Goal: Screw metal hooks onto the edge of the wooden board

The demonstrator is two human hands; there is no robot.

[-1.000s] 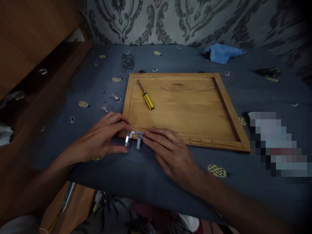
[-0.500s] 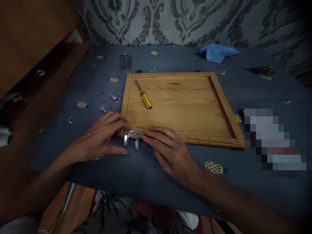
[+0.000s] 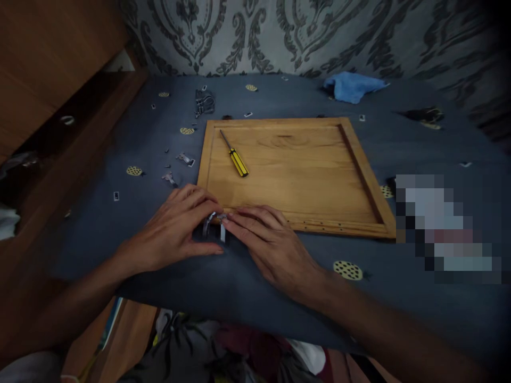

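Two silver cabinet hinges, a left hinge (image 3: 206, 225) and a right hinge (image 3: 222, 232), sit side by side at the near left edge of a framed wooden panel (image 3: 295, 175). My left hand (image 3: 175, 226) curls its fingers over the left hinge, fingertips on its upper end, while the thumb stays lower and apart. From the other side, my right hand (image 3: 271, 242) has its fingertips closed at the top of the right hinge; the thumb is hidden. A yellow and black screwdriver (image 3: 238, 162) lies on the panel.
Left of the panel, two more hinges (image 3: 184, 158) and small screws lie on the dark blue patterned cloth (image 3: 151, 138). Farther back are a clear bag of hardware (image 3: 205, 102) and a blue cloth (image 3: 354, 88). A wooden cabinet (image 3: 51, 69) borders the left side.
My left hand has shifted right, closer to my right hand. The left hinge is tilted differently, and fingers cover more of both hinges. The screwdriver stays in place on the panel.
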